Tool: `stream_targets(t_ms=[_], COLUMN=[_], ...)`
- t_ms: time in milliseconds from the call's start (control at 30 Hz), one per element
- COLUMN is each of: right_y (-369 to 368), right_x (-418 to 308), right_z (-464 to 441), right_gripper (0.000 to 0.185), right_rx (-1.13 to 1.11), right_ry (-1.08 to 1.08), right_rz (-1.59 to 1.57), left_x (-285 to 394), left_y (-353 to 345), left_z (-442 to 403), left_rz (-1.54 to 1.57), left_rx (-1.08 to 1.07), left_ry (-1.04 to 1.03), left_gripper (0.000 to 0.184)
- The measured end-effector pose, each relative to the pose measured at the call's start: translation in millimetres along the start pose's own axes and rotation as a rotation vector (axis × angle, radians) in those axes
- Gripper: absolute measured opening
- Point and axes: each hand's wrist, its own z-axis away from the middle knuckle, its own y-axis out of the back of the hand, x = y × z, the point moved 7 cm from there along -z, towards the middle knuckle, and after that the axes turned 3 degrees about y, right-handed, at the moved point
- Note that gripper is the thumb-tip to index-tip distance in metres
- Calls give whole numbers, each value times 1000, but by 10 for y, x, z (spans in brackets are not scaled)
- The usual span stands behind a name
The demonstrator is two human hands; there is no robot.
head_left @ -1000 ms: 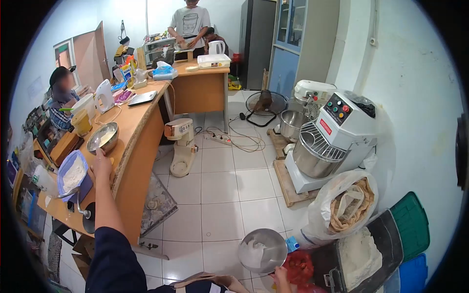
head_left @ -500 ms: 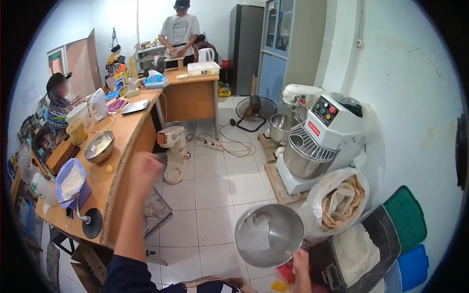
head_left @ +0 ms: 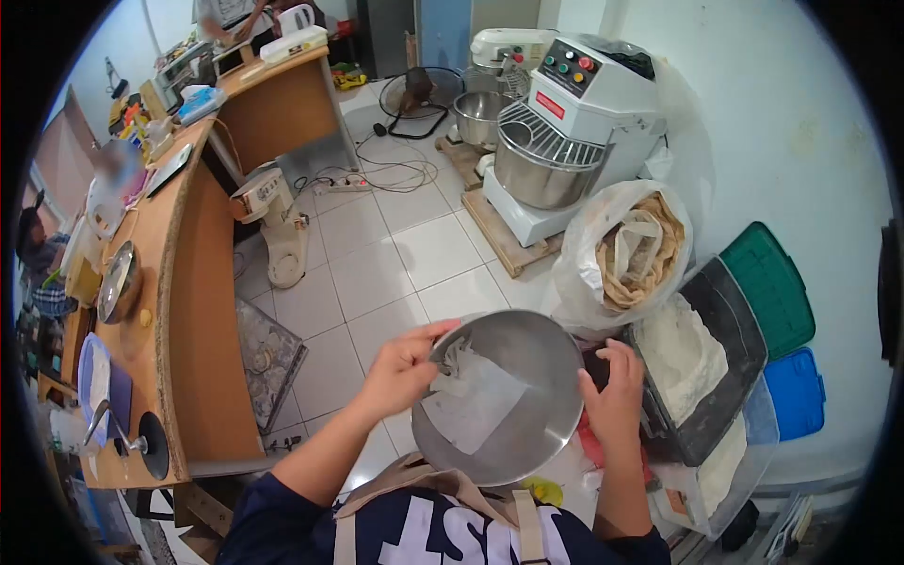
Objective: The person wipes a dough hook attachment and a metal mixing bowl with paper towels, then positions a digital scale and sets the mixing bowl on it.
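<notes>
A wide metal bowl (head_left: 551,414) is held in front of my apron, its inside facing up toward me. Inside it lies a pale, thin sheet (head_left: 480,405), paper or plastic, with a crumpled part near the left rim. My left hand (head_left: 403,372) is closed on the bowl's left rim, its index finger stretched along the far edge and its other fingers over the inside. At the right rim is my right hand (head_left: 614,395), its thumb by the edge and its bent fingers apart, with nothing between them.
At right stand a black tub of flour (head_left: 678,358), a plastic-lined sack (head_left: 640,254) and a large dough mixer (head_left: 565,141). The wooden counter (head_left: 202,339) runs along the left. A stand mixer (head_left: 282,231) and cables lie on the tiled floor. Other people are beyond the counter.
My left hand has come down from beside the counter onto the bowl's left rim. The bowl is nearer my body, and my right hand's fingers have loosened. The view has tilted down.
</notes>
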Motion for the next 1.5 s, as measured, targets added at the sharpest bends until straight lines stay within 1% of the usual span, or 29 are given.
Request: stream_targets(t_ms=[67, 133, 200, 300, 367, 400, 500, 600, 633, 667, 700, 733, 767, 833, 867, 900, 967, 1067, 1100, 1167, 1200, 1233, 1267, 1300, 1333, 1400, 1467, 1500], right_y=[-40, -860, -1566, -2133, -2355, -2402, -1819, -2307, -2520, -2716, -2900, -3077, -3202, -2429, -1995, -1944, -1899, -2295, -2467, -2635, -2601, -2442, -2270, -2135, -2045, -1988, -2190, -2225], right_x=[-399, -390, -97, 270, 917, 1095, 770, 655, 633, 658, 756, 1002, 1275, 1194, 1087, 1061, 978, 644, 565, 740, 910, 1069, 1210, 1283, 1286, 1230, 1088, 877], right_z=[51, 297, 654, 829, 732, 708, 115, 200, 299, 489, 683, 867, 1012, 758, 479, 341, 172, 449, 630, 956, 1040, 1023, 905, 752, 626, 499, 536, 573], right_gripper=[25, 31, 33, 30, 27, 26, 31, 37, 38, 38, 39, 39, 39, 39, 39, 40, 43, 43, 44, 45, 46, 47, 48, 49, 50, 48, 45, 43], right_rx=[35, -594, -678, -664, -680, -691, -672, -724, -740, -763, -798, -851, -890, -959, -887, -781, -565, -740, -800, -968, -1047, -1069, -977, -806, -644, -493, -574, -514], right_ry=[261, 156, 269, 240, 186, 157, -88, -192, -123, 1, 98, 165, 187, -50, -242, -202, -124, -31, 53, 147, 115, 41, -31, -69, -84, -143, -210, -36], right_rz=[332, 139, 252, 209, 272, 298, 299, -19, -99, -138, -135, -73, 14, 329, 398, 338, 214, -117, -178, -109, 2, 133, 227, 252, 242, 199, 30, -93], left_x=[-123, -152, -275, -208, -202, -224, -311, -316, -323, -325, -333, -331, -332, -345, -352, -349, -310, -247, -234, -310, -348, -359, -333, -330, -321, -294, -268, -255], left_y=[-135, -298, -406, -574, -592, -588, -589, -717, -727, -712, -699, -683, -670, -680, -694, -709, -783, -896, -919, -877, -859, -843, -834, -831, -857, -899, -940, -959], left_z=[71, 94, 77, 73, 66, 81, 99, 64, 64, 65, 76, 83, 98, 109, 103, 97, 90, 109, 108, 115, 133, 151, 169, 176, 188, 179, 176, 179], left_rz=[-111, -154, -164, -160, -145, -140, -150, -167, -166, -166, -168, -169, -169, -160, -151, -143, -177, -221, -233, -243, -250, -215, -178, -139, -161, -210, -258, -284], left_rx=[17, -32, -70, -206, -228, -238, -270, -363, -380, -394, -407, -391, -380, -369, -366, -363, -423, -469, -471, -448, -444, -419, -389, -357, -376, -415, -449, -468], left_ry=[-37, -65, -71, -72, -26, 4, 51, -58, -41, -25, -4, 11, 28, 33, 19, 5, -36, -50, -46, -53, -51, 9, 65, 116, 84, 9, -51, -78], left_gripper=[18, 19, 20, 21, 20, 20, 19, 20, 19, 18, 18, 18, 18, 17, 17, 17, 15, 16, 16, 18, 19, 20, 20, 21, 22, 22, 23, 23])
